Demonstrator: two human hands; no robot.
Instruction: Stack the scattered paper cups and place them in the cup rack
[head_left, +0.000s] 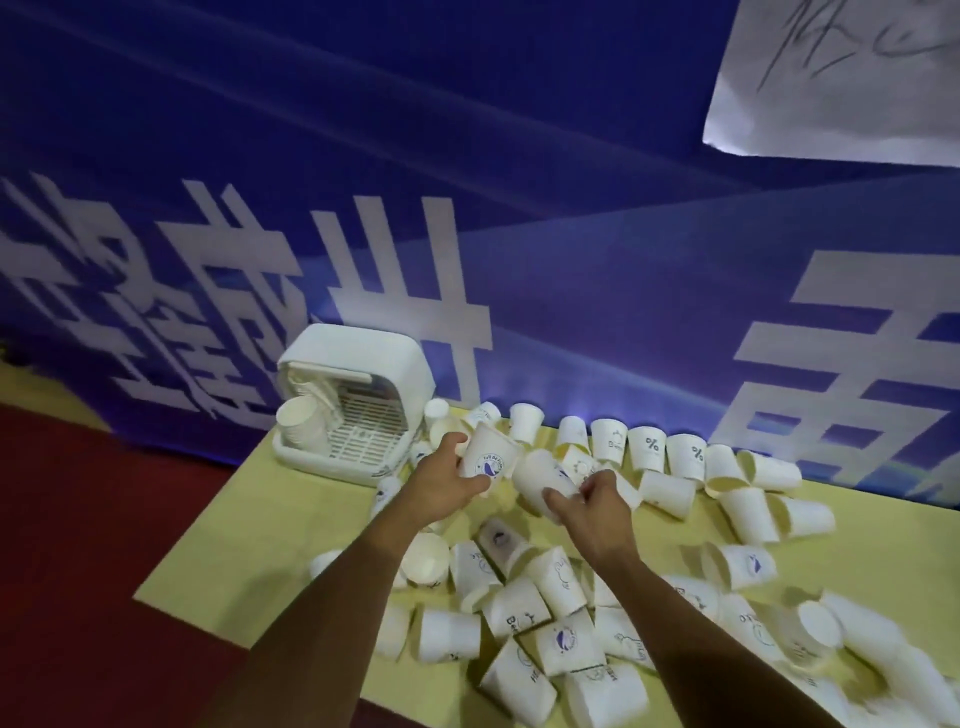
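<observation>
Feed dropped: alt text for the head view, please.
The left hand grips a printed cup and the right hand a tilted cup above the yellow table. Scattered cups surround them; the white cup rack holds a stack.

Bare forearms (332, 603); bare left grip (441, 488), right grip (595, 506).

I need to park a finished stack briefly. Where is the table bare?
Bare tabletop lies in front of the cup rack, along the left edge. Another strip runs at the right, between the far cups and the near pile. The near pile itself is crowded.
</observation>
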